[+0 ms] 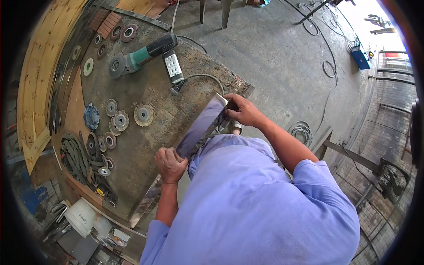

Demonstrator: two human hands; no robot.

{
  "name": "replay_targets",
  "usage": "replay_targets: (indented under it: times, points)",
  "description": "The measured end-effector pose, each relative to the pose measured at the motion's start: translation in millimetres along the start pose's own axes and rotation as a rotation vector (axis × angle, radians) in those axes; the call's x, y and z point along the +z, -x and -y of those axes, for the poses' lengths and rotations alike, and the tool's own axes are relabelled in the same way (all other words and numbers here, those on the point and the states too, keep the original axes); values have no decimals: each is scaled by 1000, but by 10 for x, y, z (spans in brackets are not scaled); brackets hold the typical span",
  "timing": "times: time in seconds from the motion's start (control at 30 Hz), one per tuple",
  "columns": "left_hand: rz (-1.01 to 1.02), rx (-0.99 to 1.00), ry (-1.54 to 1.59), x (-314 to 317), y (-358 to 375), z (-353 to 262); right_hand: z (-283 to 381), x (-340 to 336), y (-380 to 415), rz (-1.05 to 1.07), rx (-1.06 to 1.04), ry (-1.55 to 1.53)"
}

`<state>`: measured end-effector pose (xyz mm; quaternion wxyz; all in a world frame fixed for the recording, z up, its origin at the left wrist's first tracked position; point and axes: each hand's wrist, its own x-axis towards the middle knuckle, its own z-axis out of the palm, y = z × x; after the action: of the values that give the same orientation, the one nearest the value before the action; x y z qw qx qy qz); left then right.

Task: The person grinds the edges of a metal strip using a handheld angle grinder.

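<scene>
A long shiny metal bar [201, 126] lies slantwise along the near edge of the worn workbench [154, 95], close against the shirt. My right hand [242, 110] grips its upper end, with thumb and fingers around the end. Lower down, my left hand [170, 164] is closed over the bar, its fingers bent at the edge. Beyond the hands, a green angle grinder [141, 56] rests on the bench beside a white power strip [172, 67], with a black plug [177, 87] near it.
Grinding discs [143, 115] and a blue lump [91, 116] lie on the bench, with dark straps [73, 154] at its left. A white bucket [81, 217] stands lower left. Cables [301, 132] and a blue machine [360, 57] are on the floor at right.
</scene>
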<state>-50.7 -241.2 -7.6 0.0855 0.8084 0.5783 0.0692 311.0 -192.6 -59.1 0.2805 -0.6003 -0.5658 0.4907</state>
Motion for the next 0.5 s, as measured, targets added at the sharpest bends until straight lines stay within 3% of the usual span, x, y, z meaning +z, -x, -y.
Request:
replay_targets:
  times: [0.07, 0.17, 0.33, 0.43, 0.5]
  points:
    - [-111, 36, 14, 38, -26, 149, 15, -21, 0, 12, 31, -26]
    - [-165, -30, -10, -21, -164, 248, 40, -21, -3, 29, 91, -52]
    - [-229, 25, -134, 224, -174, 353, 55, -37, -14, 59, 156, -34]
    - [-236, 1, -110, 274, -93, 265, 63, -13, 10, -27, 34, 38]
    - [-212, 1, -133, 309, -69, 178, 45, 6, -5, -29, 84, 27]
